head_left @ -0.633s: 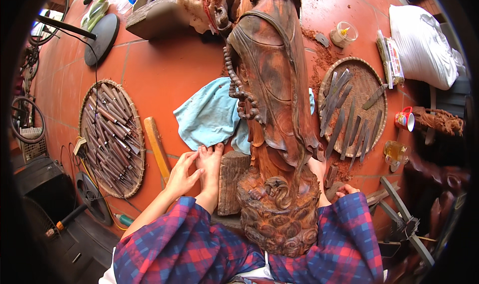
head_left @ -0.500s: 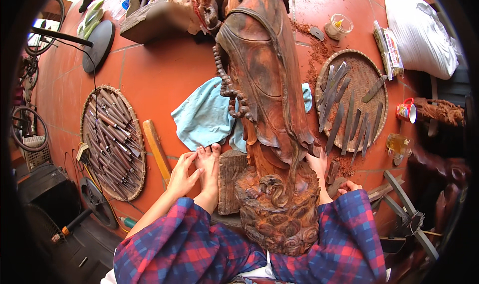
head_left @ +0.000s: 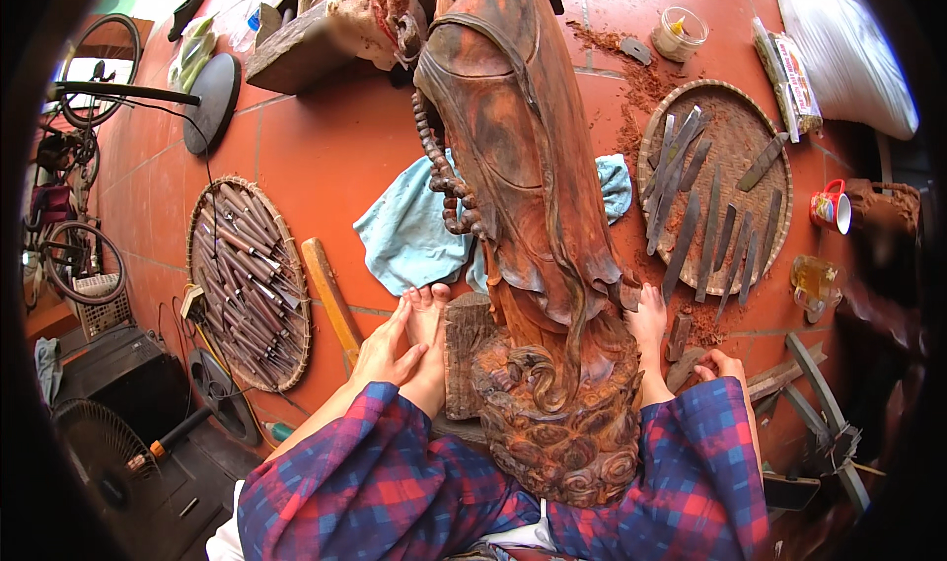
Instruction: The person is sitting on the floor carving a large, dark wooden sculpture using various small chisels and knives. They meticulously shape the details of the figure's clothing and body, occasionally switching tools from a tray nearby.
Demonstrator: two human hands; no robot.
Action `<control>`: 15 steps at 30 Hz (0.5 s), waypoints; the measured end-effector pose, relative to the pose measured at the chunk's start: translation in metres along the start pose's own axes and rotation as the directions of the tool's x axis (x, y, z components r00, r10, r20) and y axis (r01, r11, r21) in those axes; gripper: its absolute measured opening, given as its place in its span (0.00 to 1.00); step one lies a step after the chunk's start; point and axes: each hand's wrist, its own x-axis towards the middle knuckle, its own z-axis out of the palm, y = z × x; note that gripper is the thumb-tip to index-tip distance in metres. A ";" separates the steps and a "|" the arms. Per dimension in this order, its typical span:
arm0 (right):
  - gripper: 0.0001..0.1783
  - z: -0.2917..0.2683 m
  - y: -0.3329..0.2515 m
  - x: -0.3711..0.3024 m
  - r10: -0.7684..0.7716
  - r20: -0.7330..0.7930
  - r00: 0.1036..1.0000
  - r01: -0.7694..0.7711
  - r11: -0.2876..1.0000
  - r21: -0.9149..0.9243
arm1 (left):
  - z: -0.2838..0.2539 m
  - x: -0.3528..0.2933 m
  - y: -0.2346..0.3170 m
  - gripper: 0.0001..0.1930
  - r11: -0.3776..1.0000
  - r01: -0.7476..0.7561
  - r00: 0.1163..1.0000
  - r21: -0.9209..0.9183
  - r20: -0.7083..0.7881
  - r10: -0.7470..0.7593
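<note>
A dark reddish-brown carved wooden statue (head_left: pixel 518 167) leans away from me. Its knobbly carved base (head_left: pixel 567 433) is between my legs. My left hand (head_left: pixel 390 352) lies by my bare left foot (head_left: pixel 428 339), fingers stretched out and thumb apart, holding nothing. To the right of my right foot (head_left: pixel 647 329), my right hand (head_left: pixel 726 367) is low with its fingers curled beside a small wooden piece (head_left: pixel 683 369). What those fingers hold, if anything, is hidden. A rough wood block (head_left: pixel 466 349) stands between my left foot and the statue.
Left, a round woven tray (head_left: pixel 202 295) holds many wooden-handled carving tools, with a wooden mallet-like bar (head_left: pixel 330 300) alongside. Right, another woven tray (head_left: pixel 730 117) holds several flat metal blades. A light-blue cloth (head_left: pixel 404 236), red mug (head_left: pixel 829 209), glass mug (head_left: pixel 815 283) and fan (head_left: pixel 104 448) are around.
The whole view has shifted slightly, so the trays and statue base appear further right. My left hand still rests by the foot; my right hand's fingers remain curled low on the right.
</note>
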 end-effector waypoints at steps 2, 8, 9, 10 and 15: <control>0.04 0.003 0.013 0.000 -0.156 -0.148 0.977 0.107 0.950 -0.294 | -0.001 0.006 0.005 0.41 1.000 -0.008 1.000 0.016 0.003 0.008; 0.07 -0.115 0.087 -0.033 0.072 0.062 0.996 -0.078 0.992 0.099 | 0.002 0.001 0.002 0.36 0.998 -0.067 0.994 -0.008 -0.091 0.066; 0.07 -0.148 0.095 -0.044 0.180 0.191 0.965 -0.222 0.947 0.231 | -0.001 0.001 0.003 0.35 0.997 -0.080 0.991 -0.016 -0.110 0.078; 0.07 -0.160 0.087 -0.038 0.267 0.222 0.938 -0.327 0.894 0.305 | 0.000 0.005 0.004 0.34 0.997 -0.074 0.991 -0.031 -0.116 0.070; 0.09 -0.197 0.047 0.003 0.270 0.142 0.952 -0.304 0.863 0.402 | -0.005 0.023 0.019 0.28 0.993 -0.059 0.994 -0.103 -0.096 0.049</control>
